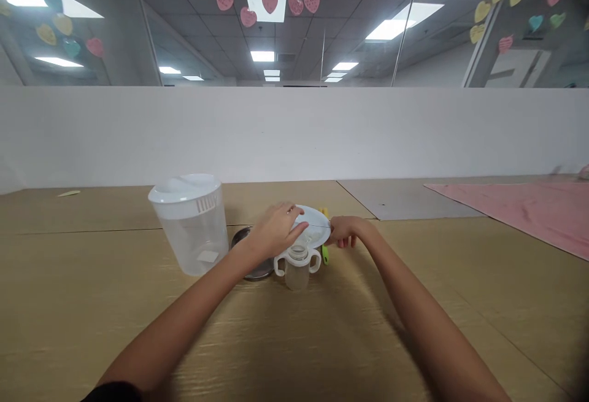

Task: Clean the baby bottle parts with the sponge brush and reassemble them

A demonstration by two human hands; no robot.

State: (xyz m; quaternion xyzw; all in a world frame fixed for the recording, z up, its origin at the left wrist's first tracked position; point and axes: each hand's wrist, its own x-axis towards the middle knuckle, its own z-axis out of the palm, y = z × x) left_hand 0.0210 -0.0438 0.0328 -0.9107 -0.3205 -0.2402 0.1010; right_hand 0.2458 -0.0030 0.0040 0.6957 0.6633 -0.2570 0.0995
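My right hand [345, 230] has its fingers closed at the right rim of a white plate [315, 225], which is tilted up. At the plate's left side is my left hand [278, 229], its thumb held apart from the fingers; whether it touches the rim I cannot tell. Just in front of the plate stands a clear baby bottle [297, 272] with two white handles and no cap on its neck. A round metal dish [260, 270] lies partly hidden under my left forearm. Behind the plate's right edge shows a yellow and green utensil [325, 255], mostly covered.
A tall translucent bucket [193, 236] with a white lid stands to the left. On the far right a pink cloth [529, 205] covers part of the table [115, 304]. A white wall [294, 135] rises behind the table, with windows above it.
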